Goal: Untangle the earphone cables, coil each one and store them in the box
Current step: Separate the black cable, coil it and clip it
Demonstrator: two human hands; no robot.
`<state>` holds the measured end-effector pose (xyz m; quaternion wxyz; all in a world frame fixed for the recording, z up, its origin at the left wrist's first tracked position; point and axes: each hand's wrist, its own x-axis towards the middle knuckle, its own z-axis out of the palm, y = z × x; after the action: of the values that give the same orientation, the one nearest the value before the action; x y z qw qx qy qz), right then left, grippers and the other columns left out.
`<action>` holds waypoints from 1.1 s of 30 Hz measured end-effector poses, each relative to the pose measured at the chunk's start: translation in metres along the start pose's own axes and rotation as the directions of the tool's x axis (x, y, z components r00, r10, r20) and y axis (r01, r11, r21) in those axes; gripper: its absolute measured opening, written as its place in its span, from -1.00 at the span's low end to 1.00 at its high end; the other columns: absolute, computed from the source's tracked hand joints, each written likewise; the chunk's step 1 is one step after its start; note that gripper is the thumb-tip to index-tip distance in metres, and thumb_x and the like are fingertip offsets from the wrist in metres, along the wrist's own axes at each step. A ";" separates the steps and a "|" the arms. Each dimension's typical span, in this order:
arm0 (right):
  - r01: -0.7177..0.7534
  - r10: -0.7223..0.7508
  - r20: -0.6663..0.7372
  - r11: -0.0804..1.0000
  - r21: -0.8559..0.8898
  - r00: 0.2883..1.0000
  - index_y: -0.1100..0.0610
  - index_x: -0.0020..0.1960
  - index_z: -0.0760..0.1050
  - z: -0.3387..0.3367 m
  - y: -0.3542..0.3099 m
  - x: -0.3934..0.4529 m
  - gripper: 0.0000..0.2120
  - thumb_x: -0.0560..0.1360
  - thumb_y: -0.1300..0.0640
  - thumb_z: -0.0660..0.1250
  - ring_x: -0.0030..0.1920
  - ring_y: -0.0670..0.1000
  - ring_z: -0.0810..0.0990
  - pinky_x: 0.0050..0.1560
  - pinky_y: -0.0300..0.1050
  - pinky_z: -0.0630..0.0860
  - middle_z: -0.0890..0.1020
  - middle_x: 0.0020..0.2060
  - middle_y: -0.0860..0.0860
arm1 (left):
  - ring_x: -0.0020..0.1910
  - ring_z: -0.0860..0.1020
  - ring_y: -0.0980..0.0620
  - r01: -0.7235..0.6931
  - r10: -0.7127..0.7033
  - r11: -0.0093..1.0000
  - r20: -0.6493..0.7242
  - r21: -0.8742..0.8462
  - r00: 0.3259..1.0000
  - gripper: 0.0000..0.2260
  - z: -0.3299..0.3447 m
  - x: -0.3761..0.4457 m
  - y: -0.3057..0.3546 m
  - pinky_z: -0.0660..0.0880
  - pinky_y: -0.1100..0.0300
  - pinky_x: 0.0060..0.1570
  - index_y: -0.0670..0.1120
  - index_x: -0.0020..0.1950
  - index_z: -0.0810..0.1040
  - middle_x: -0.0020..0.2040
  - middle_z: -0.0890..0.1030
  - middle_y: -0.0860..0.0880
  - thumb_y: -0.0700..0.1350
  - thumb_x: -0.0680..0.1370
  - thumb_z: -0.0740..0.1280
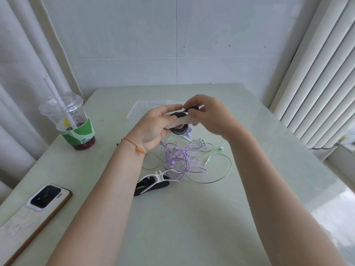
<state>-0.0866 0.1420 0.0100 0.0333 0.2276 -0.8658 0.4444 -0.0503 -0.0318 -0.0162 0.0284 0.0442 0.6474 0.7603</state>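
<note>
Looks like a home, a corner table in a lived-in room. Pale green glass-topped table (192,217) pushed up against a white tiled wall (172,45), curtains (23,64) hanging at the left, a white ribbed radiator (317,83) on the right. An iced drink cup (73,121) with a straw and a phone (34,214) sit on the table.

Cup (74,121) left of box (138,110); cable tangle (182,160) before box on table (192,217).

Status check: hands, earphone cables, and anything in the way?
Left hand and right hand both gripping black cable coil over clear box. Purple cable and green cable tangled on table.
</note>
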 end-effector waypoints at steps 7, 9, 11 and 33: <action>-0.044 0.074 -0.089 0.953 0.300 0.993 0.28 0.00 0.56 -0.001 0.002 0.002 -0.90 0.56 0.28 0.28 -0.33 0.07 0.64 -0.16 -0.01 0.66 0.62 -0.22 0.07 | 0.03 0.61 -0.12 -0.065 0.061 0.996 -0.052 -0.069 0.997 -0.74 -0.001 0.005 -0.003 0.50 0.08 0.23 -0.33 0.26 0.48 0.07 0.61 -0.24 -0.36 0.63 0.10; -0.059 0.098 -0.090 0.930 0.362 0.991 0.31 -0.02 0.58 0.000 0.002 0.002 -0.87 0.56 0.29 0.27 -0.32 0.07 0.63 -0.15 -0.02 0.66 0.63 -0.21 0.15 | 0.02 0.59 -0.12 -0.091 0.083 0.990 -0.081 -0.105 0.993 -0.74 -0.003 0.006 -0.003 0.53 0.12 0.18 -0.31 0.24 0.49 0.07 0.61 -0.22 -0.35 0.63 0.10; -0.074 0.116 -0.080 0.911 0.406 0.990 0.29 -0.03 0.60 0.001 0.001 0.003 -0.86 0.57 0.29 0.27 -0.31 0.07 0.63 -0.15 -0.03 0.66 0.63 -0.19 0.19 | 0.02 0.57 -0.13 -0.113 0.098 0.985 -0.114 -0.133 0.989 -0.74 -0.004 0.008 -0.003 0.57 0.18 0.09 -0.31 0.24 0.49 0.06 0.61 -0.21 -0.34 0.63 0.10; -0.242 0.197 0.269 0.960 0.144 0.943 0.24 -0.02 0.64 0.008 -0.014 0.012 -0.82 0.49 0.13 0.40 -0.20 0.06 0.67 0.00 -0.04 0.65 0.70 -0.16 0.16 | -0.28 0.52 -0.07 -0.006 0.059 0.971 -0.214 0.241 0.975 -0.76 -0.011 0.001 0.012 0.36 0.16 -0.30 -0.06 -0.14 0.69 -0.17 0.62 -0.19 -0.07 0.60 0.25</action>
<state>-0.0905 0.1242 0.0188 -0.1469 0.1861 -0.8406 0.4871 -0.0526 -0.0444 -0.0056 -0.0610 -0.0263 0.7325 0.6775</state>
